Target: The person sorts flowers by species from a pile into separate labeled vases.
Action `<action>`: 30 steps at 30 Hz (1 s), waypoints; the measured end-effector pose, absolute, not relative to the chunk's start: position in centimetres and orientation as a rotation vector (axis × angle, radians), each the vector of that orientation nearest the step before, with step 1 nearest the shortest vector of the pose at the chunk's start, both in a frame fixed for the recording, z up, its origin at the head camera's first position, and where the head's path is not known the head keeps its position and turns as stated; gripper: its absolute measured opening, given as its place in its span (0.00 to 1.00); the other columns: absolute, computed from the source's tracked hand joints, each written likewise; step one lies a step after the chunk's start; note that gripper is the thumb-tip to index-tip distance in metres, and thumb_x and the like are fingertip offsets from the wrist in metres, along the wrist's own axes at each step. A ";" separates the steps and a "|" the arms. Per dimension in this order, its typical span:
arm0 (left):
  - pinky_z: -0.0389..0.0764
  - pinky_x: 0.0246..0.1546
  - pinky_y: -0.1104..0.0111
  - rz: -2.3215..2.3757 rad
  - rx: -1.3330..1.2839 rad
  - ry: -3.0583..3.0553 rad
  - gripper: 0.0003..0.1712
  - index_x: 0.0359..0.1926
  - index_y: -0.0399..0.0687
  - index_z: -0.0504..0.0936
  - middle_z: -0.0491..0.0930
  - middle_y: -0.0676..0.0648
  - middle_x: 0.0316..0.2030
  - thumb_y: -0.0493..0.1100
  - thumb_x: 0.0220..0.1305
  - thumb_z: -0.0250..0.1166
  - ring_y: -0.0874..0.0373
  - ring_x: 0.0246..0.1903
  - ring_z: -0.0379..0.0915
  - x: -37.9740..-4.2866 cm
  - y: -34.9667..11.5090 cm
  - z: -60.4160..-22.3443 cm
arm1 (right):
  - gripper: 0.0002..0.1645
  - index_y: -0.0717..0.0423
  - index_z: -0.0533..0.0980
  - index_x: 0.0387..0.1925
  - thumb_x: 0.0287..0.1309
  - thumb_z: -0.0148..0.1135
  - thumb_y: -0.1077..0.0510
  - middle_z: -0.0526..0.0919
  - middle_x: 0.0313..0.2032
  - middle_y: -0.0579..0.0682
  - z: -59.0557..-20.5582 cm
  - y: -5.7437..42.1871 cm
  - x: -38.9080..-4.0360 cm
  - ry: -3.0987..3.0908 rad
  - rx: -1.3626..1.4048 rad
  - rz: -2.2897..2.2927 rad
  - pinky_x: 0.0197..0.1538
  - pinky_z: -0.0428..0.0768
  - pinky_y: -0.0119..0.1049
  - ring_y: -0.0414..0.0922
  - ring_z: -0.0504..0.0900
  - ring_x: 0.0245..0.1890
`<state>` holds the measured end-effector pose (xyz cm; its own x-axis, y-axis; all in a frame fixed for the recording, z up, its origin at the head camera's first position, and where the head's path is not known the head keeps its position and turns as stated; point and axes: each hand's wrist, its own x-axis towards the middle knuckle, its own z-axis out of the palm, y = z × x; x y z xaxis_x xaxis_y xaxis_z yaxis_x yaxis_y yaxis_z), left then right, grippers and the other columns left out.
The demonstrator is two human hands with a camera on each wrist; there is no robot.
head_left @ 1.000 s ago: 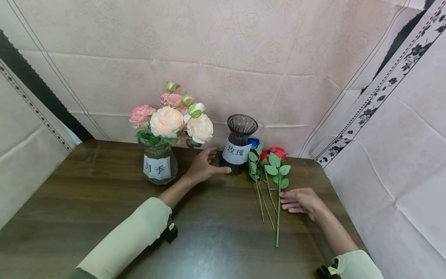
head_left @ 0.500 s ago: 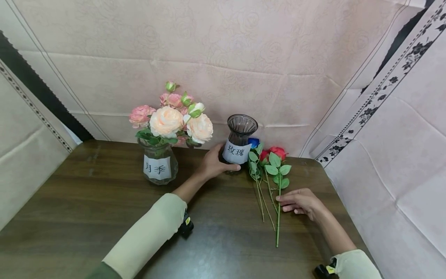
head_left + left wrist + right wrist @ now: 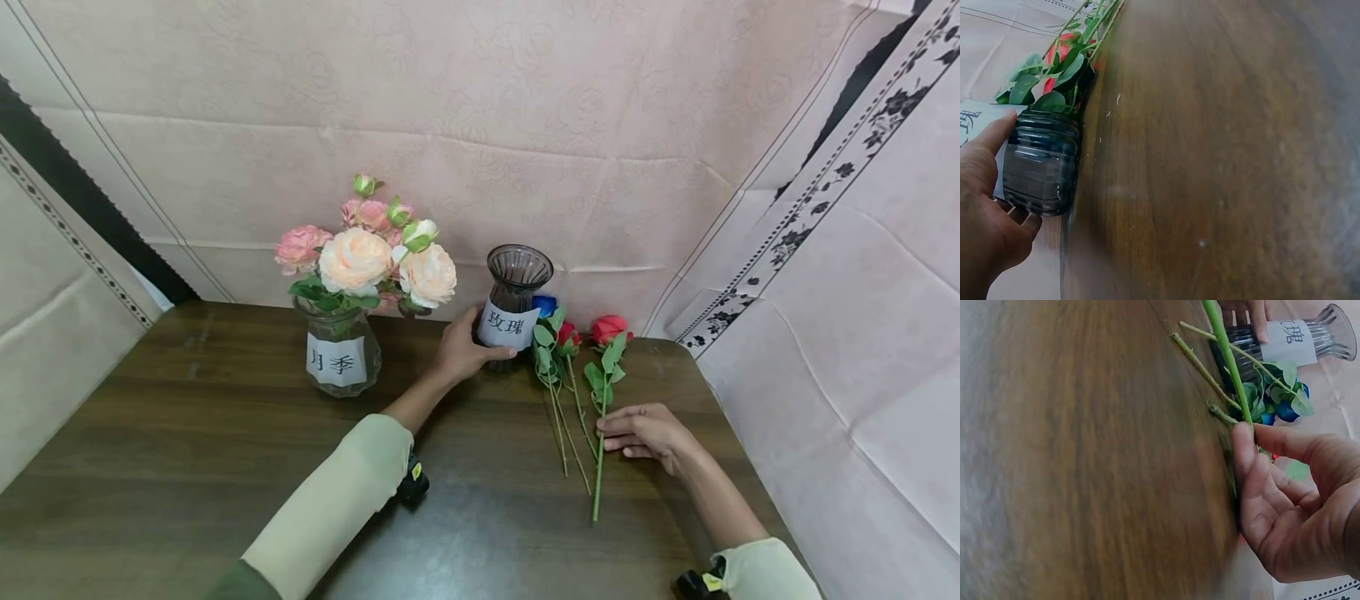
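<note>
My left hand (image 3: 463,350) holds the dark glass vase (image 3: 517,283) low on its side, thumb across the front under a white paper label with dark characters. In the left wrist view the vase's ribbed base (image 3: 1038,169) shows between thumb and fingers. No stems show in its mouth. My right hand (image 3: 648,435) pinches the green stem of a red rose (image 3: 609,329) between thumb and forefinger, seen closely at the stem (image 3: 1229,362) in the right wrist view. Left of it lie another red rose (image 3: 567,337) and a blue rose (image 3: 544,306), stems toward me.
A clear glass vase (image 3: 367,367) with a paper label stands to the left, filled with pink and peach flowers (image 3: 356,260). The brown wooden table (image 3: 187,467) reaches back to a pale patterned cloth (image 3: 525,108). More cloth hangs along both sides.
My left hand has moved right and closed round the dark vase. My right fingers have taken the red rose's stem, and its bloom has turned and shifted slightly right, away from the other roses.
</note>
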<state>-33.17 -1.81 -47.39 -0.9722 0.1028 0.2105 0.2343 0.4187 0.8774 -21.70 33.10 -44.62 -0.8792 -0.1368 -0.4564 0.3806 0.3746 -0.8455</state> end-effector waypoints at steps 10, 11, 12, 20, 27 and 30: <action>0.77 0.78 0.44 -1.571 -0.321 -2.538 0.61 0.83 0.45 0.71 0.79 0.38 0.76 0.56 0.55 0.91 0.39 0.75 0.77 -31.5 -1.7 -45.6 | 0.21 0.79 0.78 0.65 0.77 0.63 0.70 0.94 0.42 0.48 -45.2 33.2 -21.4 2.041 0.226 -1.721 0.50 0.95 0.37 0.42 0.96 0.40; 0.77 0.78 0.44 -1.571 -0.322 -2.533 0.61 0.83 0.45 0.71 0.79 0.38 0.75 0.56 0.54 0.91 0.38 0.75 0.77 -31.5 -1.7 -45.7 | 0.21 0.80 0.77 0.65 0.78 0.62 0.71 0.94 0.42 0.49 -45.3 33.1 -21.5 2.024 0.224 -1.742 0.51 0.95 0.38 0.42 0.96 0.41; 0.77 0.78 0.44 -1.572 -0.322 -2.531 0.61 0.83 0.45 0.71 0.79 0.38 0.75 0.56 0.54 0.91 0.39 0.75 0.77 -31.6 -1.8 -45.8 | 0.19 0.79 0.77 0.64 0.79 0.62 0.71 0.93 0.42 0.50 -45.3 33.1 -21.5 2.007 0.228 -1.765 0.52 0.95 0.39 0.43 0.96 0.42; 0.81 0.74 0.47 -1.500 -0.315 -2.532 0.64 0.81 0.53 0.75 0.82 0.45 0.72 0.65 0.46 0.93 0.46 0.71 0.79 -34.5 -1.8 -48.8 | 0.15 0.77 0.73 0.64 0.84 0.52 0.71 0.89 0.48 0.53 -45.5 32.9 -21.7 1.923 0.203 -1.904 0.56 0.94 0.39 0.43 0.95 0.47; 0.80 0.74 0.43 -1.535 -0.375 -2.499 0.61 0.80 0.46 0.75 0.81 0.39 0.72 0.60 0.49 0.92 0.39 0.71 0.79 -33.4 -2.0 -47.5 | 0.09 0.68 0.76 0.58 0.84 0.59 0.68 0.90 0.45 0.51 -45.5 32.4 -22.1 1.870 0.211 -2.071 0.57 0.93 0.38 0.43 0.96 0.47; 0.82 0.72 0.46 -1.475 -0.374 -2.505 0.60 0.78 0.47 0.77 0.82 0.41 0.70 0.62 0.48 0.93 0.43 0.69 0.81 -33.8 -2.0 -47.9 | 0.07 0.65 0.78 0.57 0.84 0.59 0.68 0.90 0.45 0.50 -45.4 32.1 -22.2 1.832 0.208 -2.158 0.58 0.93 0.37 0.43 0.96 0.47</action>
